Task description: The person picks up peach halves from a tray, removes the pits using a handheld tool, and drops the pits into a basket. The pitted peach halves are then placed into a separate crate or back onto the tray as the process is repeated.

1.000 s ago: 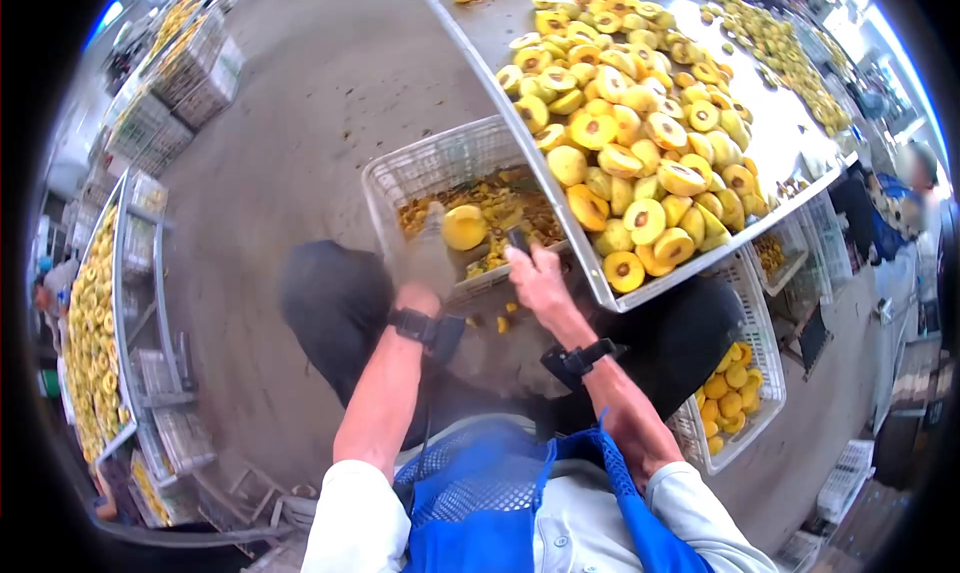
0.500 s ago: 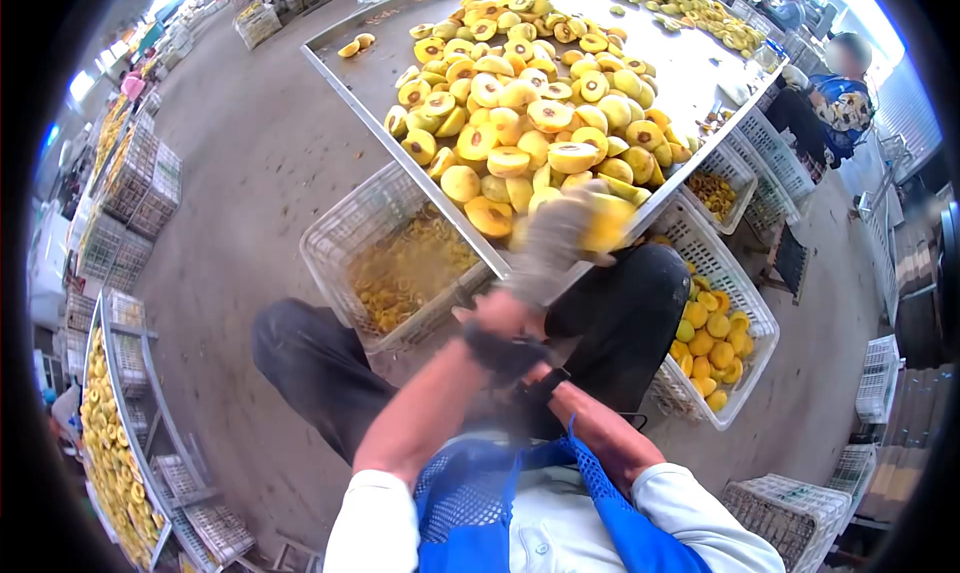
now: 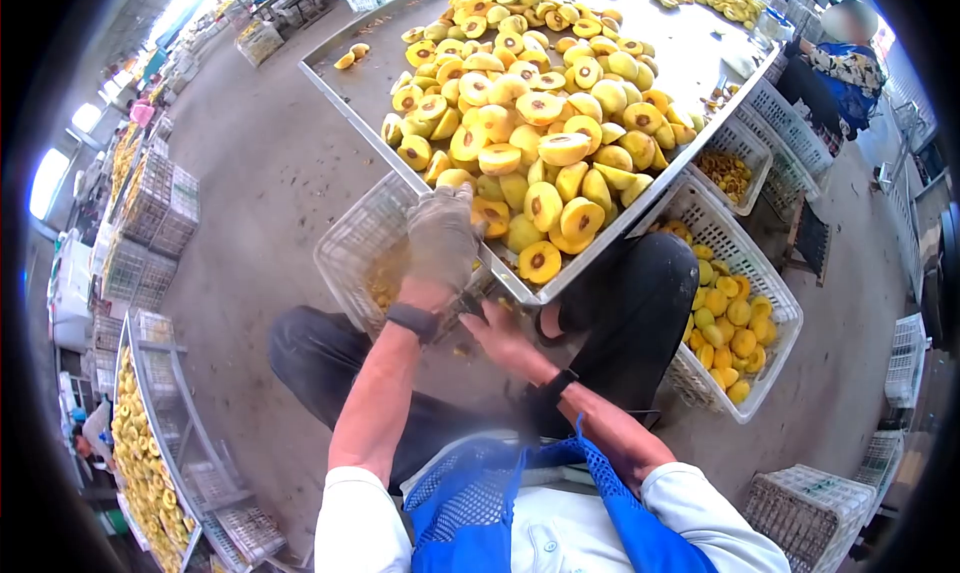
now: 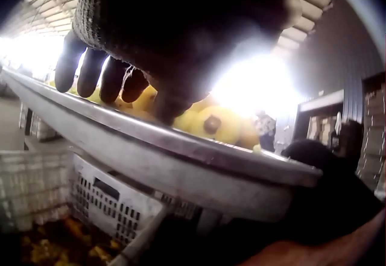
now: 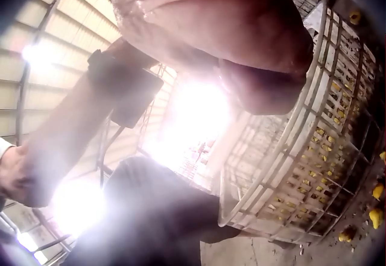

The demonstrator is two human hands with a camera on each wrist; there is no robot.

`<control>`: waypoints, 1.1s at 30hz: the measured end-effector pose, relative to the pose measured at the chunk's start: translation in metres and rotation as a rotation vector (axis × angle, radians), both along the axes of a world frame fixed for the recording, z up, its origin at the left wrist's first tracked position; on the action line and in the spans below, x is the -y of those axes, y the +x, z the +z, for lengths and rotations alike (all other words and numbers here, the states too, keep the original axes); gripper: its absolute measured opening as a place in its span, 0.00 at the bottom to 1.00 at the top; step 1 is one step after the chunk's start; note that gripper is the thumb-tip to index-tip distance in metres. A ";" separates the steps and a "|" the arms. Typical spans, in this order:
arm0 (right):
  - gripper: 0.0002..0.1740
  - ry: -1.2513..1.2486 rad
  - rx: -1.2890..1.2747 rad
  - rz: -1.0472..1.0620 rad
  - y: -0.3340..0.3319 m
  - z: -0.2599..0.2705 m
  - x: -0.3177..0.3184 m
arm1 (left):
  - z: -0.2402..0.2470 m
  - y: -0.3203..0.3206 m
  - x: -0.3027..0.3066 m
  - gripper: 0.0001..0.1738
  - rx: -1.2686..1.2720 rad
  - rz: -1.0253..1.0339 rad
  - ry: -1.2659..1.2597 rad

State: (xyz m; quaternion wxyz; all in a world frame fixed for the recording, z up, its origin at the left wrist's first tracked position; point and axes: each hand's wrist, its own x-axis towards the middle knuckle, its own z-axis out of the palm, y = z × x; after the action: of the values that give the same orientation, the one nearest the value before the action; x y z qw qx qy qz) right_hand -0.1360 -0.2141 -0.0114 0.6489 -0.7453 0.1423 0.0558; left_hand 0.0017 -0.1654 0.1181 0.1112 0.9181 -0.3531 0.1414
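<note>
My gloved left hand [image 3: 443, 238] reaches over the near left edge of a metal table [image 3: 370, 93], its fingers at a heap of yellow peach halves [image 3: 542, 205]. In the left wrist view its fingers [image 4: 87, 73] hang loosely over the rim, in shadow against the peaches. Many halves show a brown centre. Lower down, my bare right hand [image 3: 505, 343] holds a dark-handled tool [image 3: 468, 303], whose working end does not show. The right wrist view shows that hand from close up, above the side of a crate, with the tool hidden.
A white crate [image 3: 335, 243] with peach scraps stands below the table's left corner. Beside my right knee, another crate [image 3: 790, 318] holds yellow peaches. A seated person [image 3: 840, 83] is at the far right; a second fruit-laden table [image 3: 150, 443] stands left.
My left hand carried a peach half from above the scrap crate across to the table's right edge; now it is back at the left corner without it. The right hand stays low with the tool.
</note>
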 end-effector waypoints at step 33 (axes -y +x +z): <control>0.30 0.002 0.132 -0.159 -0.008 0.028 -0.011 | 0.015 -0.019 -0.063 0.38 -0.955 -0.178 -1.002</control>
State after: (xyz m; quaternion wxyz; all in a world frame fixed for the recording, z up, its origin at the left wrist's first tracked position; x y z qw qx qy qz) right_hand -0.1445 -0.2032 0.0164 0.6600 -0.7332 0.1577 -0.0449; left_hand -0.0173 -0.1028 0.1335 0.6755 0.6855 -0.2319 -0.1415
